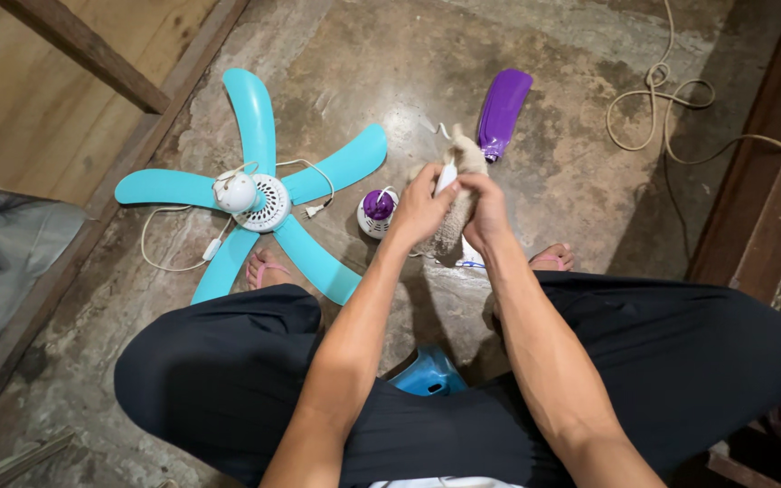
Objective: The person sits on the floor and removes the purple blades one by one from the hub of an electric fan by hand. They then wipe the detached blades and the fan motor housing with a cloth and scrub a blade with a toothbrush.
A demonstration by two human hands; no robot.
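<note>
My left hand (pixel 419 206) and my right hand (pixel 485 210) meet in front of me over the concrete floor. Together they grip a white fan blade (pixel 446 175) wrapped in a beige cloth (pixel 465 155); only a strip of the blade shows between my fingers. A purple-and-white fan motor hub (pixel 377 212) sits on the floor just left of my left hand. A loose purple fan blade (pixel 503 112) lies beyond the cloth.
A small turquoise ceiling fan (pixel 259 192) with several blades and a white cord lies on the floor at left. A coiled beige cable (pixel 657 99) is at the upper right. I sit on a blue stool (pixel 430 373). Wooden framing runs along both sides.
</note>
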